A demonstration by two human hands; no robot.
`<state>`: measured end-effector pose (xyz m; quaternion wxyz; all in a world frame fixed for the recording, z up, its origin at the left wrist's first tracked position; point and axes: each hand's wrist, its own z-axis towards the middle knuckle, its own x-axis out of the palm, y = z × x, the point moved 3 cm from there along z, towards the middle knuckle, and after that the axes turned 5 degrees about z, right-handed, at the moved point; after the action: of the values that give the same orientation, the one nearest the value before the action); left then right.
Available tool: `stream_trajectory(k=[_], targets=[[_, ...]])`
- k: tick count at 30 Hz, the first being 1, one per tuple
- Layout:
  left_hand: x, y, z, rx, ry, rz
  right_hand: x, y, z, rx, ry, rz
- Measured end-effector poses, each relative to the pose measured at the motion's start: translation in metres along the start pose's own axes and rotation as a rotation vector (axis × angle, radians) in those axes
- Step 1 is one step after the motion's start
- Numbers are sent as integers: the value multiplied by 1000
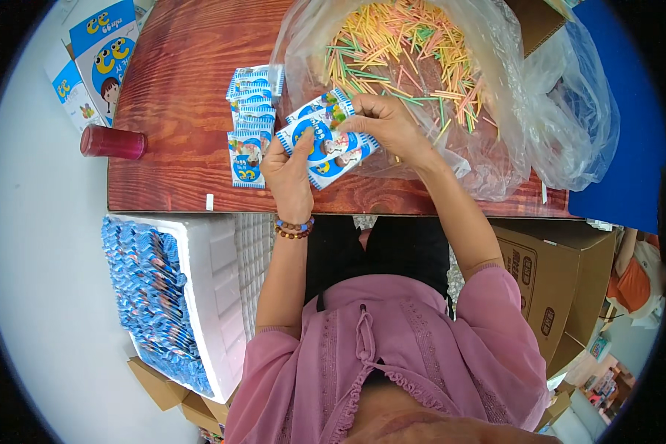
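Between my two hands is a small fan of blue-and-white candy packets (pixel 324 140), held above the wooden table. My left hand (pixel 288 177) grips them from the lower left, thumb on top; it wears beaded bracelets. My right hand (pixel 387 126) pinches their upper right side, its thumb and fingers closed on them. Just left of the held packets, an overlapping column of similar packets (pixel 249 157) lies on the table. Beyond my right hand, a clear plastic bag (pixel 503 159) lies spread open, with many thin yellow, pink and green sticks (pixel 399 37) in it.
A red-pink cup or jar (pixel 115 142) lies at the table's left edge, near printed boxes (pixel 103 66). Below left, a white foam box (pixel 211 296) is packed with blue packets. A cardboard carton (pixel 547 281) stands below right. Another person (pixel 638 274) shows at the far right.
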<state>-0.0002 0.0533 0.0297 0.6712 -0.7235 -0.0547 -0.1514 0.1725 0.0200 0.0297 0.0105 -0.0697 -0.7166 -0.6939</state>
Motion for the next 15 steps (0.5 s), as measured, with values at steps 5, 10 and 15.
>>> stream_trajectory(k=[5,10,15], targets=[[-13,3,3,123,-99,151,2,-5,-1,-60,98,94],[-22,-1,3,202,-178,93,-11,13,-13,174,-12,-498],[-6,-5,-9,141,-84,35,-3,23,-19,-105,-80,-79]])
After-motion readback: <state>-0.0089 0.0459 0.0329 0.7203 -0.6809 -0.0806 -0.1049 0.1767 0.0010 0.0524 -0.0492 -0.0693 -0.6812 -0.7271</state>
